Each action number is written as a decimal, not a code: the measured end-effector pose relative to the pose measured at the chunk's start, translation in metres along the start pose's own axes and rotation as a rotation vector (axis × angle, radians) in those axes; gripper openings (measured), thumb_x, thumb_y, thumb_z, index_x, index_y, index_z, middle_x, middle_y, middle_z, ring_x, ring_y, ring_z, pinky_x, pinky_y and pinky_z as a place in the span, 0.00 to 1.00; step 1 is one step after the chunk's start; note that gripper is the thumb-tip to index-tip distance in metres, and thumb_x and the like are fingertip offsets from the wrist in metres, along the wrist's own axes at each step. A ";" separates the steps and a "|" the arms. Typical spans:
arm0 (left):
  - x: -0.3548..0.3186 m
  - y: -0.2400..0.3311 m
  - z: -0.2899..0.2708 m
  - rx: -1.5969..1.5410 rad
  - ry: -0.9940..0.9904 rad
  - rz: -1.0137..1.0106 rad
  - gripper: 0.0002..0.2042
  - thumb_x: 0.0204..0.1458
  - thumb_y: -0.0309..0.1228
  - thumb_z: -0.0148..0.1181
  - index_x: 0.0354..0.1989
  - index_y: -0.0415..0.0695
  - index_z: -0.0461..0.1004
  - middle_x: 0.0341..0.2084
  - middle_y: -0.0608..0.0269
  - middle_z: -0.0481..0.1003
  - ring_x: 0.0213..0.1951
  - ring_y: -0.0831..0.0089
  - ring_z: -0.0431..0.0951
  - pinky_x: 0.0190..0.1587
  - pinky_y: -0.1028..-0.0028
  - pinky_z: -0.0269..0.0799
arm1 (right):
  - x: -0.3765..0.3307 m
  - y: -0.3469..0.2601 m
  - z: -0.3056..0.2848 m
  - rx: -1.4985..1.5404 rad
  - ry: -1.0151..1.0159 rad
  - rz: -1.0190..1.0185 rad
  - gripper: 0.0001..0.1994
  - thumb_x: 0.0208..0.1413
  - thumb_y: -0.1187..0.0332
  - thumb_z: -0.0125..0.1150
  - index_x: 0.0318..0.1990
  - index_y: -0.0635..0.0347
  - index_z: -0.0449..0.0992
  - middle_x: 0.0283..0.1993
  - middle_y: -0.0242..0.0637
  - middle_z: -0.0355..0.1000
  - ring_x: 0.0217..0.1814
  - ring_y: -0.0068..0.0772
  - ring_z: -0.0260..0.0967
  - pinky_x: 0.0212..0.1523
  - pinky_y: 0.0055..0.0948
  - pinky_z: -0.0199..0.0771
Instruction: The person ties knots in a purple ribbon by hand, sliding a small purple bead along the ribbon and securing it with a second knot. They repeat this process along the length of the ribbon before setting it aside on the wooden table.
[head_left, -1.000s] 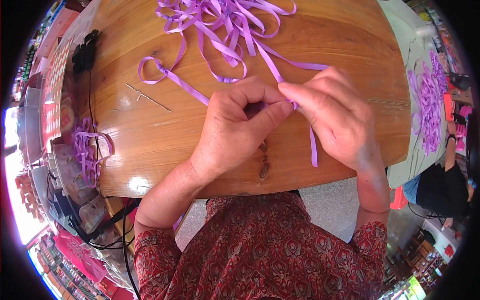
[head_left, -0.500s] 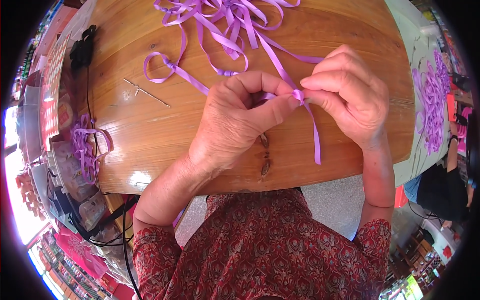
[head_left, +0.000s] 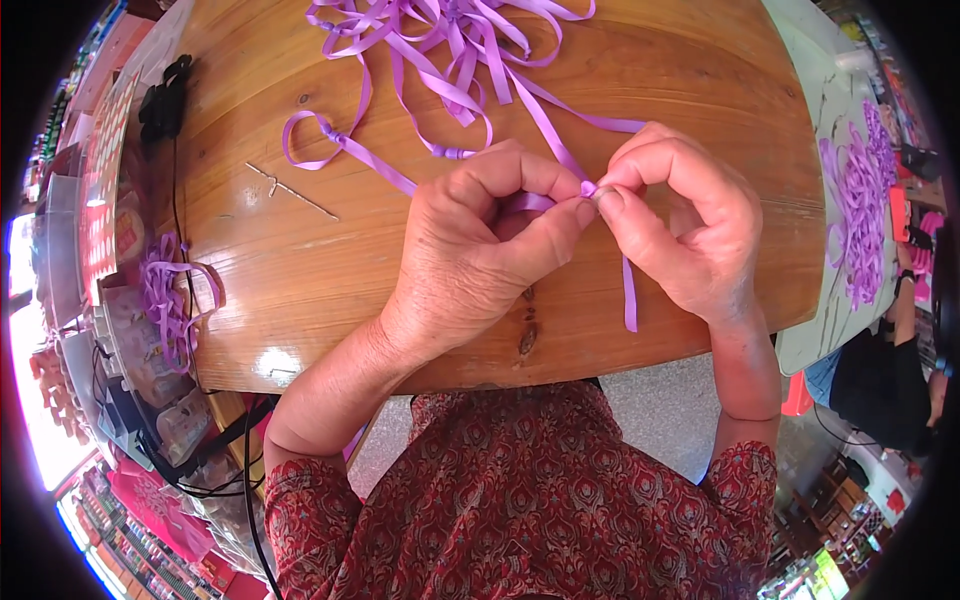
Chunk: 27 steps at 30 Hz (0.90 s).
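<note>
My left hand (head_left: 490, 215) pinches a purple ribbon (head_left: 545, 128) between thumb and forefinger, close to a small knot or loop in it. From the other side, the thumb and forefinger of my right hand (head_left: 690, 205) close on the ribbon at that same spot, so the fingertips almost meet. A loose ribbon tail hangs below the right hand over the wooden table (head_left: 300, 240). Part of the ribbon shows inside the curl of my left fingers. Beyond the hands lies a tangled heap of purple ribbons (head_left: 440, 70), some with wrapped bands.
A thin twisted wire-like stick (head_left: 293, 192) lies left of my hands. Further left are a black cable with a dark device (head_left: 165, 100) and a small purple ribbon bundle (head_left: 172, 290). At right, more purple ribbons (head_left: 862, 210) lie on a pale surface; a person in black sits beyond.
My right thumb and forefinger have come in to the left and closed on the ribbon beside the left fingertips. The left hand stays pinched in nearly the same place.
</note>
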<state>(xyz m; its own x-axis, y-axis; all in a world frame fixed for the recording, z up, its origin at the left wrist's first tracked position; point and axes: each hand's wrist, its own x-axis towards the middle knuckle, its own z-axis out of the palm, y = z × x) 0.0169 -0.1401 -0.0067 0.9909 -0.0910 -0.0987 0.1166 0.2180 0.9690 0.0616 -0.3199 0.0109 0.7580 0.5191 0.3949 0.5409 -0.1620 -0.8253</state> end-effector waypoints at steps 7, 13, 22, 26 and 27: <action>0.003 0.000 -0.001 -0.096 -0.089 0.067 0.03 0.51 0.21 0.61 0.33 0.39 0.76 0.27 0.73 0.69 0.32 0.87 0.67 0.35 0.85 0.63 | -0.005 0.000 0.005 0.554 0.102 0.554 0.03 0.53 0.75 0.60 0.32 0.64 0.74 0.27 0.22 0.68 0.26 0.07 0.60 0.25 0.12 0.60; 0.001 0.002 -0.002 -0.404 -0.196 -0.008 0.04 0.53 0.21 0.59 0.37 0.39 0.75 0.32 0.70 0.73 0.38 0.83 0.71 0.44 0.80 0.67 | -0.006 -0.007 0.002 0.516 0.011 0.566 0.02 0.55 0.77 0.56 0.35 0.66 0.70 0.36 0.30 0.68 0.37 0.16 0.63 0.39 0.16 0.64; 0.003 -0.001 -0.012 -0.595 -0.206 -0.163 0.05 0.55 0.23 0.57 0.39 0.40 0.75 0.35 0.68 0.76 0.38 0.83 0.73 0.42 0.83 0.68 | -0.003 -0.003 0.002 0.056 0.102 -0.114 0.10 0.50 0.83 0.60 0.41 0.70 0.73 0.37 0.37 0.69 0.38 0.27 0.66 0.38 0.23 0.68; 0.002 0.001 -0.008 -0.544 -0.186 -0.122 0.06 0.55 0.24 0.58 0.40 0.40 0.75 0.35 0.69 0.76 0.37 0.85 0.73 0.40 0.85 0.67 | 0.003 0.000 -0.001 -0.133 0.086 -0.281 0.10 0.45 0.85 0.63 0.37 0.69 0.74 0.31 0.39 0.70 0.32 0.29 0.66 0.30 0.24 0.66; 0.001 0.001 -0.008 -0.544 -0.185 -0.123 0.06 0.55 0.24 0.58 0.40 0.40 0.75 0.35 0.69 0.76 0.37 0.85 0.73 0.40 0.85 0.67 | 0.004 0.002 -0.001 -0.148 0.069 -0.327 0.10 0.44 0.85 0.63 0.36 0.69 0.74 0.30 0.39 0.69 0.29 0.28 0.65 0.28 0.24 0.64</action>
<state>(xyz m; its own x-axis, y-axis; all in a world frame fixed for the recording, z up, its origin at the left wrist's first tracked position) 0.0190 -0.1324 -0.0079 0.9456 -0.3044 -0.1145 0.2957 0.6583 0.6922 0.0662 -0.3190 0.0112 0.5562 0.5060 0.6592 0.8020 -0.1188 -0.5854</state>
